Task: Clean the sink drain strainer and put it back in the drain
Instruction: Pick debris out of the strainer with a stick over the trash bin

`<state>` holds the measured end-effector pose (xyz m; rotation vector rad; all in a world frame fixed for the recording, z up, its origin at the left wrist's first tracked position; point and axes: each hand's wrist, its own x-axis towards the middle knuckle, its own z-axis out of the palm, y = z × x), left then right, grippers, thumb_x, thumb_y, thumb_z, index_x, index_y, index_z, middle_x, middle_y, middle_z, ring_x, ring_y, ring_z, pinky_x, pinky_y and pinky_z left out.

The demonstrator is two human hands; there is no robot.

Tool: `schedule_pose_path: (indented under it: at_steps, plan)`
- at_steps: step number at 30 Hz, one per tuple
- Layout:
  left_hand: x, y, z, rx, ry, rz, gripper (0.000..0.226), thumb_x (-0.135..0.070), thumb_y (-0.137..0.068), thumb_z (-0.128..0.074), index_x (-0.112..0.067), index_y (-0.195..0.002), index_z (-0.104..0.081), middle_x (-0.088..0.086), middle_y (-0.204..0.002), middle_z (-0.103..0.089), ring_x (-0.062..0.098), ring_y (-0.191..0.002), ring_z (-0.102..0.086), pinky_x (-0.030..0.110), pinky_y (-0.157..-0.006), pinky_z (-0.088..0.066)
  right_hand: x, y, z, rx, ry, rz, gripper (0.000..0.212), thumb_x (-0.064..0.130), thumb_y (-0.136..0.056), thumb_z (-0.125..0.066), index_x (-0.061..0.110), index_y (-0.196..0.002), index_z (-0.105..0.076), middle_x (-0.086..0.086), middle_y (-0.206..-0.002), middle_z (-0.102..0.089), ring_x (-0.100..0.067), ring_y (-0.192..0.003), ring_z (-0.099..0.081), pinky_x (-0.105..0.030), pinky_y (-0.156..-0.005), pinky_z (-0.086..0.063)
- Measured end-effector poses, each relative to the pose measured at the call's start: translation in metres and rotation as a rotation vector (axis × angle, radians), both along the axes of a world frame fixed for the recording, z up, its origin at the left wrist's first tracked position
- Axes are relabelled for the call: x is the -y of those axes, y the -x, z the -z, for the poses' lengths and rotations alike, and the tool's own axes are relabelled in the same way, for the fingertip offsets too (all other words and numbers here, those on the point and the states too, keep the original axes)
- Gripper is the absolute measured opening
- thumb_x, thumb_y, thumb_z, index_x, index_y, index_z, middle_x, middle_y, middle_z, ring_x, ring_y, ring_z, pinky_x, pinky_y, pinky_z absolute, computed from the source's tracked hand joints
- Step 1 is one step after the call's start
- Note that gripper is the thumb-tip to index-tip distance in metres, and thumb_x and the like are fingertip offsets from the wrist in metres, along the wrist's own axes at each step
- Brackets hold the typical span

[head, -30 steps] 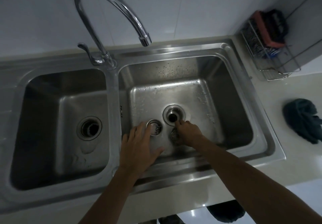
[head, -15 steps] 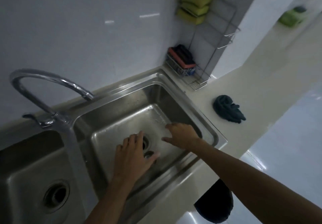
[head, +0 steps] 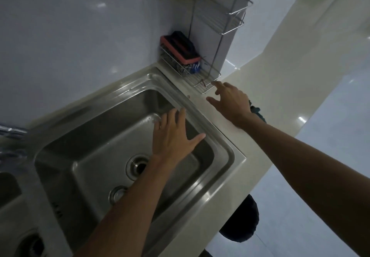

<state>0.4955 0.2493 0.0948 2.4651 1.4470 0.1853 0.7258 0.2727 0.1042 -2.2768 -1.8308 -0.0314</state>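
The round metal strainer lies on the floor of the right sink basin, partly hidden by my left forearm. Just beyond it the drain opening stands uncovered. My left hand hovers over the basin's right side, fingers spread, holding nothing. My right hand is out over the counter, open, its fingertips close to the front edge of the wire rack.
The wire rack holds a red and black sponge, steel wool and a blue item. A taller rack with yellow sponges hangs above. A dark cloth lies behind my right wrist. A second basin is at left.
The view swung right. My right hand left the basin and moved over the counter to the wire rack. My left hand lifted off the strainer and shifted right.
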Motion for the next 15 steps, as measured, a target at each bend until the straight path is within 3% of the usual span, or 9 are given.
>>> schedule_pose_path:
  at_steps: [5,7,10,15]
  plan:
    - [-0.027,-0.034,0.022,-0.016,0.019,-0.015,0.106,-0.088,-0.082,-0.042,-0.018,-0.159,-0.022,0.014,-0.161,-0.033,0.030,-0.146,-0.034,0.047,-0.114,-0.035,-0.044,-0.016,0.019,0.055,0.002,-0.089,0.063,0.060,-0.099,-0.054,0.026,-0.150,-0.045,-0.007,-0.130,-0.065,-0.030,-0.096,-0.071,-0.037,-0.071,-0.055]
    - [-0.034,-0.038,0.029,-0.019,0.043,-0.030,0.106,-0.087,-0.082,-0.044,-0.018,-0.159,-0.022,0.014,-0.162,-0.030,0.031,-0.147,-0.033,0.047,-0.115,-0.034,-0.053,-0.019,0.026,0.113,-0.010,-0.168,0.060,0.063,-0.100,-0.049,0.025,-0.147,-0.050,-0.007,-0.124,-0.067,-0.026,-0.087,-0.071,-0.031,-0.063,-0.050]
    - [-0.041,-0.035,0.037,-0.051,0.081,-0.045,0.106,-0.086,-0.083,-0.045,-0.019,-0.161,-0.019,0.014,-0.164,-0.026,0.032,-0.149,-0.029,0.049,-0.117,-0.032,-0.056,-0.026,0.030,0.212,-0.074,-0.225,0.049,0.056,-0.105,-0.041,0.023,-0.133,-0.064,-0.005,-0.111,-0.070,-0.028,-0.076,-0.069,-0.028,-0.056,-0.035]
    - [-0.040,-0.007,0.044,-0.059,0.103,-0.108,0.104,-0.087,-0.083,-0.043,-0.019,-0.159,-0.024,0.015,-0.163,-0.030,0.033,-0.148,-0.031,0.050,-0.116,-0.036,-0.051,-0.029,0.023,0.293,-0.186,-0.289,0.035,0.040,-0.110,-0.044,0.017,-0.115,-0.070,-0.004,-0.095,-0.070,-0.030,-0.072,-0.068,-0.029,-0.052,-0.043]
